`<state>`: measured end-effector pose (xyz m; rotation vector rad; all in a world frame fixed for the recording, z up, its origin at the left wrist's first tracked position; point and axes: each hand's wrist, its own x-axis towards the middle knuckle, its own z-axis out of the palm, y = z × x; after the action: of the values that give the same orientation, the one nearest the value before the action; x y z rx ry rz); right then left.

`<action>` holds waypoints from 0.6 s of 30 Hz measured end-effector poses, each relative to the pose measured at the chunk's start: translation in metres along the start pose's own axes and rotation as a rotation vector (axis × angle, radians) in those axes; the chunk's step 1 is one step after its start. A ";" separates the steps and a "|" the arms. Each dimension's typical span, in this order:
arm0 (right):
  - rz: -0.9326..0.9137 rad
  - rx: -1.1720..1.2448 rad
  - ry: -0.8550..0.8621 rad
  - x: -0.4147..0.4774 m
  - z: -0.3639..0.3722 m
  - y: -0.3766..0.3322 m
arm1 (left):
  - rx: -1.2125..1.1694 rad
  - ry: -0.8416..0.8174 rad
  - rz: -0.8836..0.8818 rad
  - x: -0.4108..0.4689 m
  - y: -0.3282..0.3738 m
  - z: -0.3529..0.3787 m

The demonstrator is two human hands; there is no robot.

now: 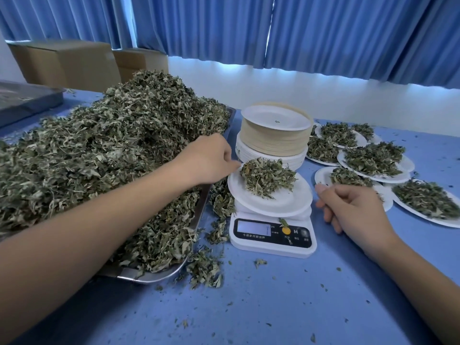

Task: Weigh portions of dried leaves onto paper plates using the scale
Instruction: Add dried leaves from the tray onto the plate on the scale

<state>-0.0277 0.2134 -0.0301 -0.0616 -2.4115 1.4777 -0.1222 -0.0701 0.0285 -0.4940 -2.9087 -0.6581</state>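
Far left of the scale (271,235): a metal tray (149,277) heaped high with dried leaves (112,145), some spilled onto the blue table (273,307) between tray and scale. Just left of the scale, above the tray's edge: the left hand (209,160), reaching in, fingertips at the rim of the paper plate (273,202) and against the clump (266,178) lying on it. Cannot tell whether pinching leaves or merely touching. On the scale: that plate, wider than the platform under it, with the clump piled toward its far left side. Behind the scale: a tall stack of spare plates (273,135). Just right of the scale: the right hand (353,207), loosely curled, holding nothing. Further right and behind: filled plates (373,158), overlapping.

Step in hand, probably trimming the portion to weight. Add or lift only small pinches. Take fingers fully off plate and leaves before reading. Keep the forearm clear of the rim. Nudge the clump toward the middle to guard against tipping or spilling.

Hard to make out: digits on the display (254,227), washed out. Left fingertips hidden behind the back of the hand. Left end of the tray cut off by the frame. A leaf scrap (283,222) lying by the scale's buttons, partly covering them.
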 end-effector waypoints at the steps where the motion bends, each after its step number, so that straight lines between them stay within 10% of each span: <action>1: 0.009 0.017 -0.020 -0.001 0.001 -0.002 | 0.018 -0.019 -0.001 -0.001 0.000 0.002; 18: 0.239 0.342 -0.082 -0.009 -0.011 -0.022 | -0.239 -0.120 -0.030 0.000 0.017 0.002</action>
<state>-0.0131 0.2110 -0.0079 -0.2222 -2.2375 2.0175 -0.1165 -0.0552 0.0333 -0.5327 -2.9679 -1.0220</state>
